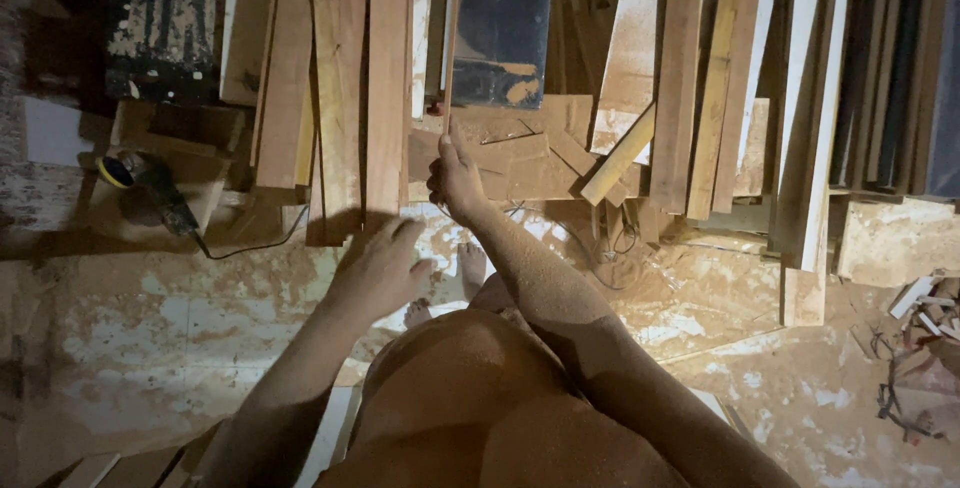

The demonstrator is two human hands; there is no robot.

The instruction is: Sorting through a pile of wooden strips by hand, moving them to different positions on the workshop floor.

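Near the centre of the frame, the right hand [455, 173] is seen closed around the lower end of a thin wooden strip [447, 58] that rises toward the top edge; the fingers are wrapped on its narrow edge, seemingly so that the strip can be kept upright and apart from the neighbouring wood. The left hand [378, 268] is held lower and slightly left of centre, its fingers spread loosely and nothing gripped in them; it hovers just below the bottom ends of the leaning planks [340, 88], which are stood side by side in the upper middle, apparently for storage on end. A dark panel [500, 23] is propped just right of the strip. More boards [700, 78] are stacked in the upper right, some crossed at angles. A power tool with a yellow disc [140, 188] and its cord is laid at the left edge. The sawdust-covered floor [150, 328] fills the lower half, and bare toes are visible between the two forearms.
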